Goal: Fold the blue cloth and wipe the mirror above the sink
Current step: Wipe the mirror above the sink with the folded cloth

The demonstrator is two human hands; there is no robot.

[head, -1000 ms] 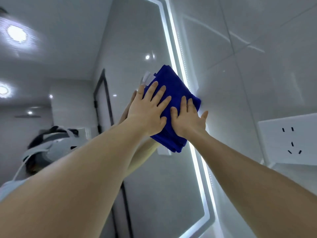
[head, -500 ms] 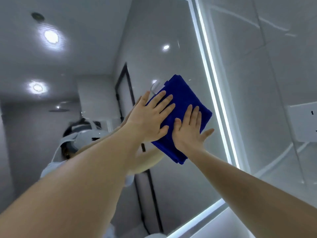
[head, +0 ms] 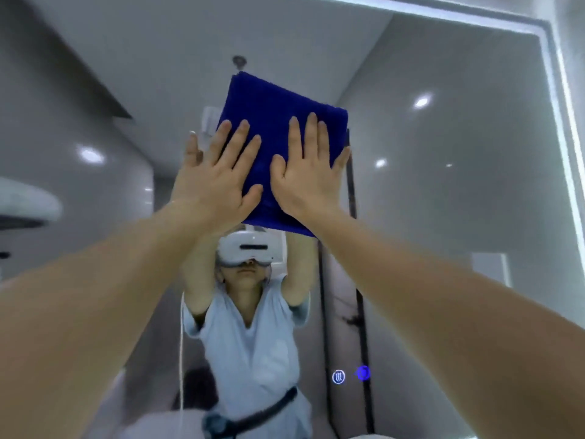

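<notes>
- On the glass, head view: the folded blue cloth [head: 278, 122] lies flat against the mirror [head: 443, 201], high up and about midway across, just above the reflected headset [head: 245, 248].
- I read both hands as spread. The left hand [head: 218, 182] and right hand [head: 305, 179] press side by side on the cloth's lower half with straight fingers, and nothing is pinched. The left hand's outer fingers overhang the cloth's left edge.
- Change over the last second: the cloth was at the mirror's lit edge strip [head: 566, 128], close to a tiled wall with a socket. It now sits well apart from that strip, so the pass runs from the right border toward the centre.
- Hand posture is unchanged: same flat two-palm press, same fold.
- My view has also swung to face the glass squarely, so part of the apparent shift is head motion.
- Judgement: folding is complete and wiping is under way. The left part and the lower glass, near the two touch icons [head: 338, 377], likely remain.
- Risk, as I judge it: open palms give no hold, so lost pressure could let the cloth slide or unfold.
</notes>
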